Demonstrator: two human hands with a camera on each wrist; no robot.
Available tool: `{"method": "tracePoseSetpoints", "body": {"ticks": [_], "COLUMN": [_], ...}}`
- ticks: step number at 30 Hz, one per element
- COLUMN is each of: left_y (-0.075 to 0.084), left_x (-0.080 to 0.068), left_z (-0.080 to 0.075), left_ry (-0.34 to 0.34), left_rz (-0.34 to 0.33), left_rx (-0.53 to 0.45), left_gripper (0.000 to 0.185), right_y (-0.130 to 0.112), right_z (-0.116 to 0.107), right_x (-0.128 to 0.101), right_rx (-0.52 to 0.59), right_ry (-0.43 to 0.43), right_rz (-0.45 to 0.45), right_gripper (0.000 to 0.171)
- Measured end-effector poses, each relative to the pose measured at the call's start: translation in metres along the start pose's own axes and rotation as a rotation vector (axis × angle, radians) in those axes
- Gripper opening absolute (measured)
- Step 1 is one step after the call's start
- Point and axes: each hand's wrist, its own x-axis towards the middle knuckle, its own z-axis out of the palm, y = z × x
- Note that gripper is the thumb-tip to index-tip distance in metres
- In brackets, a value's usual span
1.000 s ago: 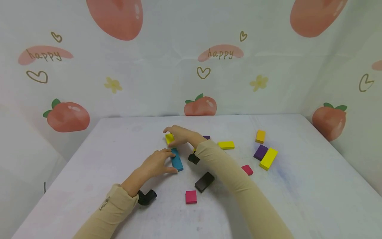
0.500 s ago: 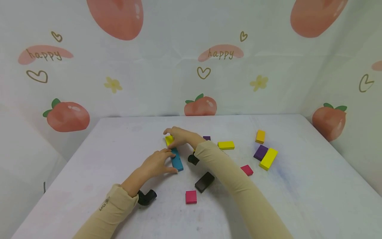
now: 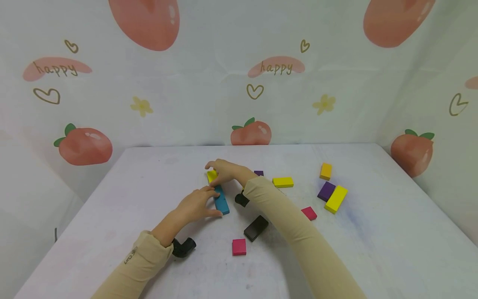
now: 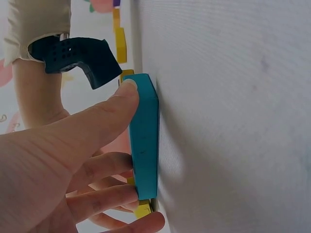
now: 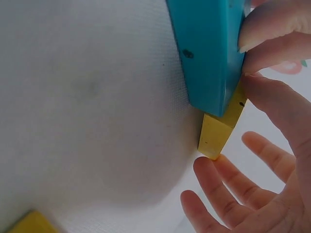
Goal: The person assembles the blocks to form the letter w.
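Observation:
A long blue block (image 3: 221, 201) lies flat on the white table. My left hand (image 3: 194, 204) holds it lengthwise, thumb at its near end and fingers by its far end. In the left wrist view the thumb presses one end of the blue block (image 4: 145, 141). Just beyond, my right hand (image 3: 225, 171) holds a yellow block (image 3: 211, 176) between thumb and fingertips, partly covering it. In the right wrist view the yellow block (image 5: 216, 133) lines up end to end with the blue block (image 5: 206, 53), and they appear to touch.
Nearer me lie a black block (image 3: 256, 228) and a pink square block (image 3: 239, 247). Another pink block (image 3: 309, 213) is partly behind the right sleeve. Yellow (image 3: 283, 182), purple (image 3: 326, 191) and orange (image 3: 325, 171) blocks lie farther right. A patterned cloth (image 3: 194, 104) hangs behind the table.
My right hand has shifted slightly toward me with the yellow block, bringing it closer against the blue block. The left hand and blue block have stayed in place.

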Motion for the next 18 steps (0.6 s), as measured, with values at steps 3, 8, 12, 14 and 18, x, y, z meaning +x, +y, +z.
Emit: {"method": "tracePoseSetpoints", "body": {"ticks": [3,8,12,14,18], "left_y": [0.0001,0.0004,0.0002,0.0002,0.0005], "left_x": [0.0001,0.0005,0.0009,0.0009,0.0008], "left_z": [-0.0002,-0.0004,-0.0001,0.0001,0.0004], "left_ry": [-0.003,-0.012,-0.017,-0.017,-0.01], "left_rz": [-0.003,-0.009,-0.014,-0.014,-0.018], "left_rx": [-0.002,-0.005,-0.003,0.003,0.018], "left_gripper": [0.06,0.061,0.062,0.062,0.061], "right_y": [0.0007,0.0021,0.0043,0.0057,0.0072], "right_z": [0.0003,0.0002,0.0007,0.0016,0.0031], "right_x": [0.0003,-0.001,-0.0002,0.0011,0.0028], "right_rx": [0.007,0.011,0.007,0.006,0.0], "right_ry": [-0.002,0.007,0.031,0.036,0.035], "right_rz": [0.003,0.005,-0.004,-0.015,-0.036], "right_gripper": [0.06,0.06,0.056,0.053,0.05]}}
